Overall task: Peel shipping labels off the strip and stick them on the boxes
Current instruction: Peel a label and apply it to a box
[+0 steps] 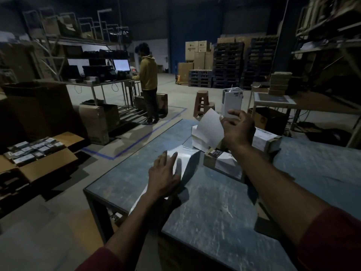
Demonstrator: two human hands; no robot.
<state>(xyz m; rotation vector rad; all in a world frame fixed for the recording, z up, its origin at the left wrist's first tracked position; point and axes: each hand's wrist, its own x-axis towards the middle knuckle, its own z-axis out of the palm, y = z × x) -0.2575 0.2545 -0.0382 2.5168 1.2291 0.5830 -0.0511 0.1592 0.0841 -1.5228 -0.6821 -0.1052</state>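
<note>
We've got the left hand (165, 174) flat on the label strip (185, 159), fingers straight and spread, pinning it to the blue-grey table (214, 208) near its left edge, where the strip hangs over the side. Right hand (237, 130) is raised above the far end of the table, thumb and fingertips pinching a white label (210, 130) by its right edge, sheet tilted (its blank side towards us). Boxes: one small box (220, 161) just beside the strip, another box (266, 138) behind the right wrist, both on the table.
</note>
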